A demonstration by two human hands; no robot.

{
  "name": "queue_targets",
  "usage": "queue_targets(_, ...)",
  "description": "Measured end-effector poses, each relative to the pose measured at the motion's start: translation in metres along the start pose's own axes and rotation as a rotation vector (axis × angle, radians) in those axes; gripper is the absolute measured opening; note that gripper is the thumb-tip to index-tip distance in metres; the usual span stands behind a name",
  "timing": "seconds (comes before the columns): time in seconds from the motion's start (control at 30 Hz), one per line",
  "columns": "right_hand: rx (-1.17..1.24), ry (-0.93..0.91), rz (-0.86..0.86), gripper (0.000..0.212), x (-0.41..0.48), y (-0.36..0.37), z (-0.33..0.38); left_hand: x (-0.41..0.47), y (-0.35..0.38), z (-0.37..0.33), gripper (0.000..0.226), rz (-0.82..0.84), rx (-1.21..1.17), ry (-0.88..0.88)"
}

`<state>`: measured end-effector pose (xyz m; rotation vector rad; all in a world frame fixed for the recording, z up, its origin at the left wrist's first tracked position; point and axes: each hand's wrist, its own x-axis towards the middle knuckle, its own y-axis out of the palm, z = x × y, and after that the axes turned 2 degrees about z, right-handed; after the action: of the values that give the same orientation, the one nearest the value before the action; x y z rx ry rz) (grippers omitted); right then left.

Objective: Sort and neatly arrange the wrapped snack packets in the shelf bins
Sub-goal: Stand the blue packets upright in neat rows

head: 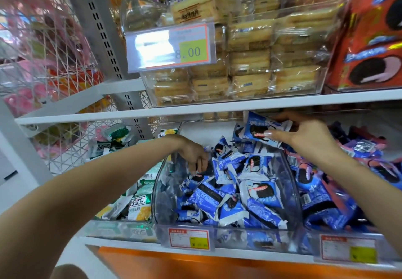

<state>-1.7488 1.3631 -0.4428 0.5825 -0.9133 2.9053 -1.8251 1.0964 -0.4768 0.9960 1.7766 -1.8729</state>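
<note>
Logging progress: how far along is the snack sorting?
Done: cake packets on the upper shelf sit in tidy stacks. In hand: the right hand holds a blue packet above the middle bin; the left hand reaches into it. Left: the packets there lie jumbled, as in the left bin and right bin.

Blue packets (258,189) partly hide fingers (201,162) of the left hand (192,152).
</note>
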Motion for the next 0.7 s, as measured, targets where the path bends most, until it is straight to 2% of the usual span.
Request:
queue_targets(0.07,0.002,-0.005,0.001,0.030,0.001,0.002,0.000,-0.001,0.007,-0.001,0.053,0.080,0.040,-0.007)
queue_targets(0.13,0.010,-0.004,0.008,0.030,0.000,0.003,0.001,0.002,0.011,-0.001,0.056,0.077,0.093,-0.008)
queue_targets(0.23,0.017,-0.016,0.006,0.029,0.000,0.003,0.003,-0.005,0.007,0.000,0.053,0.004,0.156,0.005)
queue_targets(0.4,0.003,-0.007,0.012,0.029,-0.001,0.002,0.002,-0.018,-0.012,0.004,0.057,-0.228,0.321,-0.088)
queue_targets(0.57,0.000,0.009,0.018,0.029,-0.003,0.001,0.004,-0.006,-0.001,0.005,0.054,-0.247,0.444,-0.153)
queue_targets(0.7,-0.010,0.015,0.016,0.034,-0.005,0.001,0.005,-0.004,0.004,0.001,0.045,-0.342,0.524,-0.179)
